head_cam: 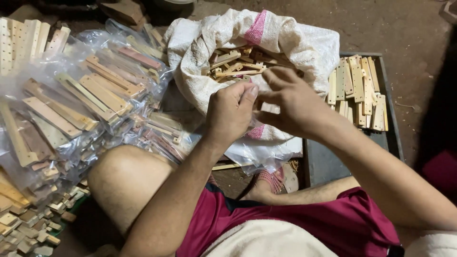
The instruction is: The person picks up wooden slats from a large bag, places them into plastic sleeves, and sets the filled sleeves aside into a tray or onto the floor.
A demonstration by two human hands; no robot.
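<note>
Both hands meet just in front of the open sack: the left hand (pixel 231 112) is curled into a loose fist with the thumb pressed against the fingertips, and the right hand (pixel 290 102) has its grip half closed, fingers bent toward the left thumb. What either grip has hold of cannot be told; something small may be pinched between them, but the fingers hide it. Directly behind the hands lies the white woven sack (pixel 304 45), its mouth rolled open and full of short wooden pieces (pixel 235 64). Just right of the right hand, a dark metal tray (pixel 345 157) carries flat wooden strips (pixel 359 90) with holes. Left of the left hand, well apart, clear plastic bags (pixel 90 102) of wooden parts are heaped on the floor.
</note>
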